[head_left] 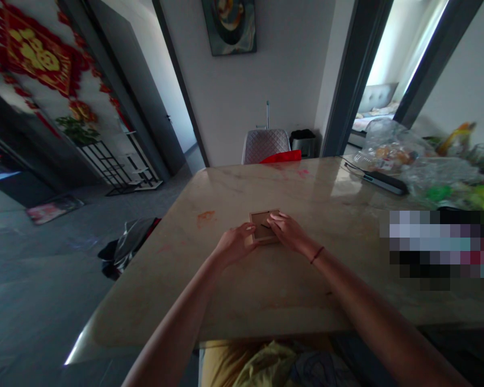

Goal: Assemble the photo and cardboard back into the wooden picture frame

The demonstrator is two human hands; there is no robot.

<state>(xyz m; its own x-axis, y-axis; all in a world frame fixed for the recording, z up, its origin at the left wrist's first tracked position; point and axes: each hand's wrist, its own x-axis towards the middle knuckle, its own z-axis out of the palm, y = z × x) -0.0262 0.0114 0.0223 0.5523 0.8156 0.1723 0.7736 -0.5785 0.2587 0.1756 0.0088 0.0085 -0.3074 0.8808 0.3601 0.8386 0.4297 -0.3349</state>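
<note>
A small square wooden frame (pixel 260 234) with a flat brown panel inside its raised rim lies on the table in front of me. My left hand (pixel 237 242) grips its left edge, thumb and fingers closed around the rim. Across the frame's upper right part, my right hand (pixel 285 230) has its fingers bent together over the panel and edge. A thin dark strip (pixel 265 226) shows on the panel close to my right thumb; whether the fingers touch it I cannot tell. A dark red cord circles my right wrist.
The frame rests on a marbled stone table (pixel 226 188). At the right are a black elongated device (pixel 385 183) with a cable, clear plastic bags (pixel 391 145) and a blurred-out patch. A quilted chair (pixel 266 145) stands beyond the far edge, with a red item (pixel 281 156) beside it.
</note>
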